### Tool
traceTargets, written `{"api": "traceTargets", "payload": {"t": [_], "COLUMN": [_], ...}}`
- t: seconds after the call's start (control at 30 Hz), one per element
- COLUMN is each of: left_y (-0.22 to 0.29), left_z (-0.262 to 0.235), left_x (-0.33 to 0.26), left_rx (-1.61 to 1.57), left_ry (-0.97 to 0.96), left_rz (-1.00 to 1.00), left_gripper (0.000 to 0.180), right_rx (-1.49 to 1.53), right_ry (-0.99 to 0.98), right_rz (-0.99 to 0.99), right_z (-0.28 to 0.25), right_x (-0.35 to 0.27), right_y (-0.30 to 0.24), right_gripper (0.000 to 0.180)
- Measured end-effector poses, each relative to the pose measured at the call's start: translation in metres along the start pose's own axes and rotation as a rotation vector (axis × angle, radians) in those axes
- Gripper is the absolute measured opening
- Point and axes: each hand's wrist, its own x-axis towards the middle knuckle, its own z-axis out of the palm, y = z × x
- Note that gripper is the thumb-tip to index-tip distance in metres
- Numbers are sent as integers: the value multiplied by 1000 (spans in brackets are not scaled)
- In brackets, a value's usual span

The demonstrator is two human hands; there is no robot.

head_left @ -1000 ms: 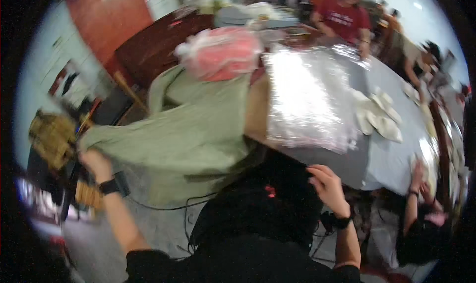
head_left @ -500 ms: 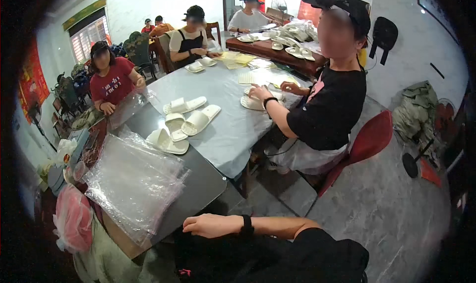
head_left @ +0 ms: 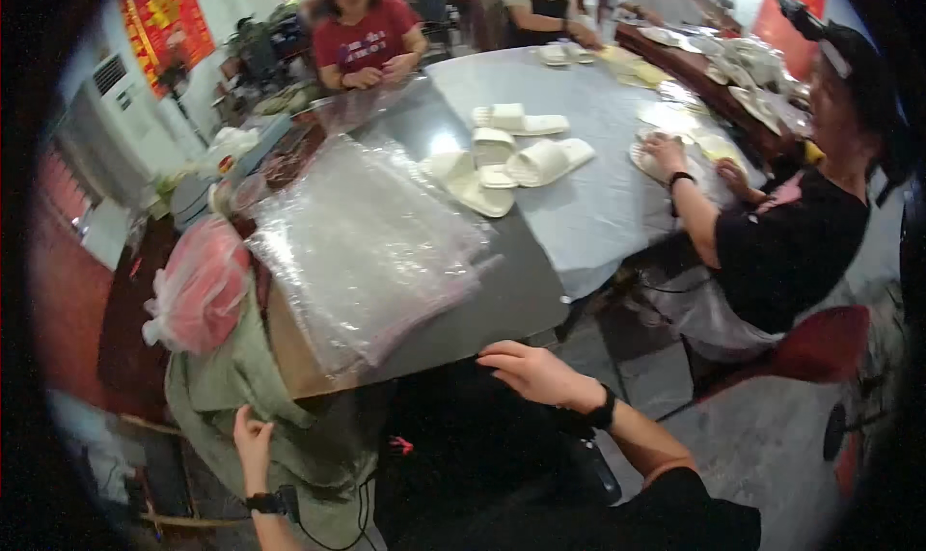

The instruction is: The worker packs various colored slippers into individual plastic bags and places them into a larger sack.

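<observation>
My right hand (head_left: 533,372) rests flat at the near edge of the grey table (head_left: 502,305), fingers spread, holding nothing. My left hand (head_left: 252,442) is low at the left, pinching the green cloth (head_left: 241,397) that hangs off the table's corner. A stack of clear plastic bags (head_left: 362,247) lies on the table just beyond my right hand. Several white slippers (head_left: 502,160) sit further back in the middle of the table.
A pink plastic bag (head_left: 198,290) sits on the green cloth at the left. A person in black (head_left: 791,242) sits at the right on a red chair (head_left: 820,344), handling slippers. A person in red (head_left: 367,40) sits at the far end.
The view has swung back left toward the table. My right hand has come to the table edge; my left hand is in view again on the green cloth.
</observation>
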Motion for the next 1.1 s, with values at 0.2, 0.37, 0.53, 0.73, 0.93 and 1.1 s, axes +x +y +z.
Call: {"api": "traceTargets", "payload": {"t": [0.2,0.37,0.53,0.73,0.93,1.1], "left_y": [58,125,166,159,142,146], "left_z": [18,52,121,177,195,193], "left_x": [-10,-2,10,24,29,28], "left_rx": [422,665,617,681,724,699], "left_ry": [-66,-126,-412,-423,-372,-386], "left_rz": [72,506,810,858,900,867], "left_gripper": [51,60,75,80,66,62], "right_rx": [-8,-211,-134,-167,-354,-388], "right_ry": [60,166,250,359,334,276], "right_rz": [17,-28,169,232,330,303], "right_z": [-10,-65,-123,-168,-223,-242], "right_x": [2,41,73,114,159,218], "right_y": [22,31,81,129,191,201], "right_gripper": [26,27,26,26,34,37]}}
